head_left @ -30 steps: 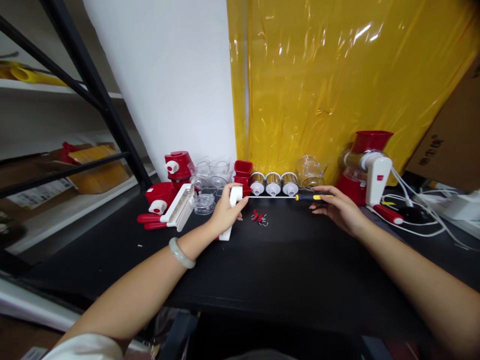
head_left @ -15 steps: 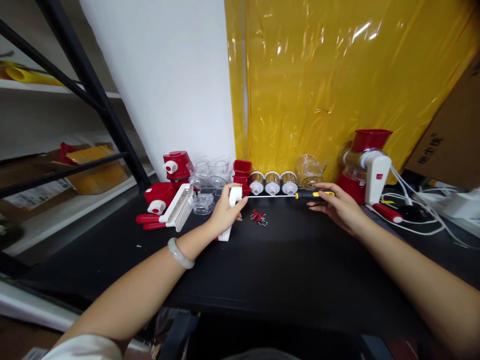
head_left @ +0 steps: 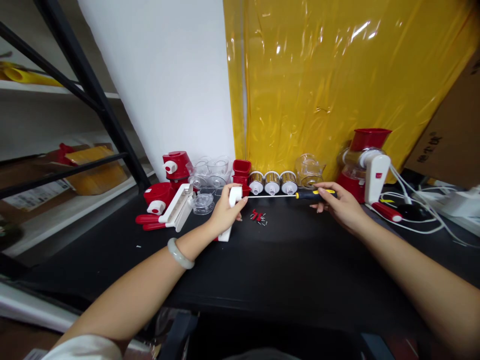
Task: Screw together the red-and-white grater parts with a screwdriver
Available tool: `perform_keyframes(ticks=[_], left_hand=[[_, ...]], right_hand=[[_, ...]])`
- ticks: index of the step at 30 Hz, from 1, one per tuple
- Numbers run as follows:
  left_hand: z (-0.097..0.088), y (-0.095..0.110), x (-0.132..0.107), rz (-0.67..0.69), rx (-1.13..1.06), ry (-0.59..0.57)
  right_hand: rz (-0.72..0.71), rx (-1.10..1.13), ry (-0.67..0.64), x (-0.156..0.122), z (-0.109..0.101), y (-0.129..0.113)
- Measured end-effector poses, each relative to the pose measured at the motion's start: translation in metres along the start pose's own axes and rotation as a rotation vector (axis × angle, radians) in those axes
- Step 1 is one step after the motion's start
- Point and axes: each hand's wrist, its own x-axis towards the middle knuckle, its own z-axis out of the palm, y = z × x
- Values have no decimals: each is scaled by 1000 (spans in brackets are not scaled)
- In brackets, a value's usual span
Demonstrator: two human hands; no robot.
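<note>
My left hand [head_left: 224,209] is closed around a white crank handle [head_left: 225,235], held upright over the black table. From the right, the long shaft of a screwdriver [head_left: 304,195] runs level to the top of that handle; my left fingertips hide where its tip meets the part. My right hand [head_left: 336,204] pinches the yellow-and-black grip of the screwdriver between thumb and fingers. Below the shaft lies a small pile of red pieces and screws [head_left: 258,216]. Behind it stand three metal grater drums [head_left: 272,183] and a red hopper [head_left: 242,171].
An assembled red-and-white rotary grater [head_left: 369,167] stands at the right beside white cables [head_left: 416,227]. At the left are red grater bases [head_left: 159,196], white handles with red grips [head_left: 176,210] and clear plastic parts [head_left: 210,172]. A metal shelf rack [head_left: 86,85] borders the table.
My right fingers have shifted on the screwdriver grip, the lower ones curling in. My left hand and the handle stay in place.
</note>
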Motion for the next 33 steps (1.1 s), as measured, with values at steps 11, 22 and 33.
perform_keyframes(ticks=[11, 22, 33], left_hand=[[1, 1, -1, 14, 21, -5], [0, -2, 0, 20, 27, -23], [1, 1, -2, 21, 27, -17]], right_hand=[[18, -95, 50, 0, 1, -2], [54, -202, 22, 0, 0, -5], [97, -128, 4, 2, 0, 0]])
